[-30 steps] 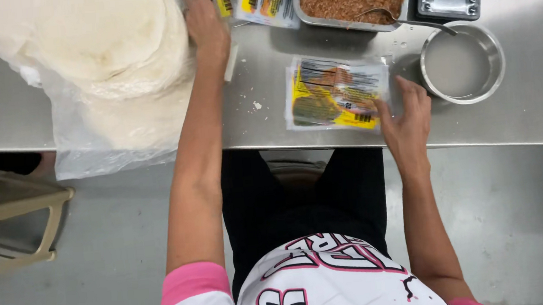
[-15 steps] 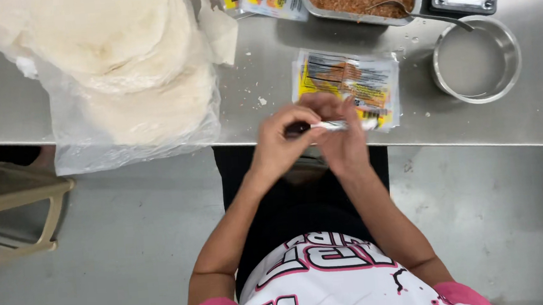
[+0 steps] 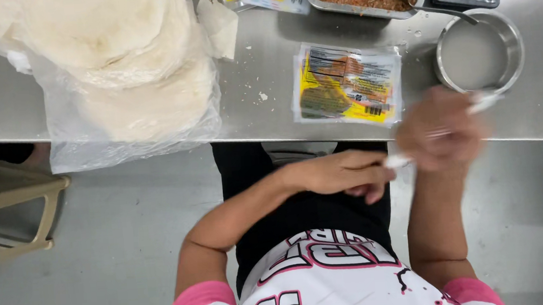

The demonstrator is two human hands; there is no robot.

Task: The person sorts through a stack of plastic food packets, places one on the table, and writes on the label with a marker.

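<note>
Hands are working a thin white strip just off the counter's front edge.

The right hand point(image 3: 441, 129), blurred, is pinching the strip point(image 3: 484, 101) near the round metal bowl point(image 3: 478, 52); the left hand point(image 3: 341, 173), fingers curled together, is touching its other end. Best to be keeping both pinches firm, pulling evenly. The yellow packet point(image 3: 347, 83) is lying just beyond.

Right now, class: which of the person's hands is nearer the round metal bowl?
Right. The right hand, blurred, is just below-left of the bowl; the left hand is farther left, off the table edge.
</note>
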